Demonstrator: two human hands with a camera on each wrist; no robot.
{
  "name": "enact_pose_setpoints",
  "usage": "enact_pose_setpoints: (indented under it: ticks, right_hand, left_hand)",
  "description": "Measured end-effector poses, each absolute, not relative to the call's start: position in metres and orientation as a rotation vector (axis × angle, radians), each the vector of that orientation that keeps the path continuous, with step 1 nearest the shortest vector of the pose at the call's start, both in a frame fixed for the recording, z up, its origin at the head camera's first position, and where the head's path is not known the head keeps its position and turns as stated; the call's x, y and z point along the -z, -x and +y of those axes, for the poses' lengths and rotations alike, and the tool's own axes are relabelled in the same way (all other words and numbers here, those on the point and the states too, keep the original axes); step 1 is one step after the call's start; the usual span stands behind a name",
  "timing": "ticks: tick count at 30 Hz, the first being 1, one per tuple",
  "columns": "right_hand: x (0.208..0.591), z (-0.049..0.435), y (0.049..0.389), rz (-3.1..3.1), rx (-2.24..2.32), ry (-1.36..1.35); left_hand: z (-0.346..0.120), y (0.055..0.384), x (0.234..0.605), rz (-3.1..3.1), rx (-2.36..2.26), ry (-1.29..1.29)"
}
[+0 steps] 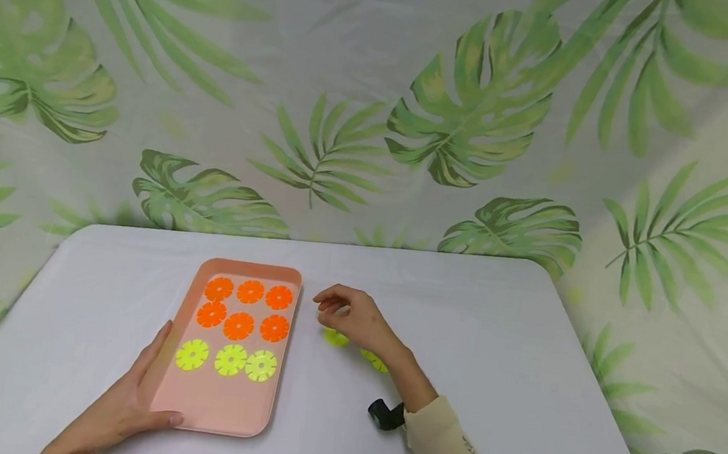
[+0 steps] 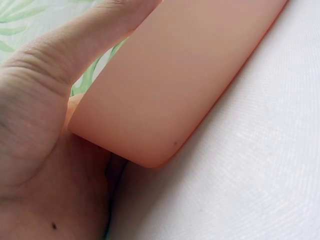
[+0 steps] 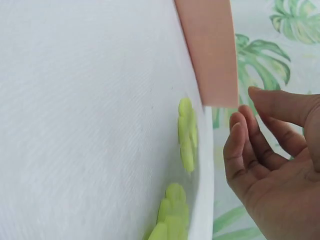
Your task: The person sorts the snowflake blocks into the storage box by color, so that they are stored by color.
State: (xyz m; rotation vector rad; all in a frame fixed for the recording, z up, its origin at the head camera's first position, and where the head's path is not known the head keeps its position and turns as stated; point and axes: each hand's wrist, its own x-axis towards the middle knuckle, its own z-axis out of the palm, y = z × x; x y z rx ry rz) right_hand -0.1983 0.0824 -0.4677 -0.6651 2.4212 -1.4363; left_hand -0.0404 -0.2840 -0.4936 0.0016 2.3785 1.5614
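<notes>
A pink tray [image 1: 212, 405] lies on the table, holding several orange notched discs [image 1: 238, 326] in two rows and three yellow-green notched discs [image 1: 230, 359] in a row below. My left hand [image 1: 119, 402] grips its near left corner, thumb at the front rim and fingers along the left side. Just right of the tray, my right hand [image 1: 361, 321] hovers with bent fingers and nothing between them. Under it, yellow-green discs [image 1: 335, 338] lie on the tabletop, partly hidden by the hand and wrist. The right wrist view shows these loose discs [image 3: 187, 134] beside the tray wall [image 3: 212, 55].
The white-covered table [image 1: 490, 359] has rounded far corners. Behind it hangs a leaf-patterned cloth [image 1: 355, 56]. A small black device [image 1: 386, 414] sits at the cuff of the right sleeve [image 1: 456, 451].
</notes>
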Motion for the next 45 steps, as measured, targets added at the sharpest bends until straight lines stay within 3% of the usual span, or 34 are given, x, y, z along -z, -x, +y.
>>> enact_pose_setpoints:
  ticks: [45]
  right_hand:
    - [0.473, 0.111, 0.196, 2.532, 0.983, 0.635]
  left_hand:
    - [-0.283, 0.041, 0.492, 2.34, -1.608, 0.026]
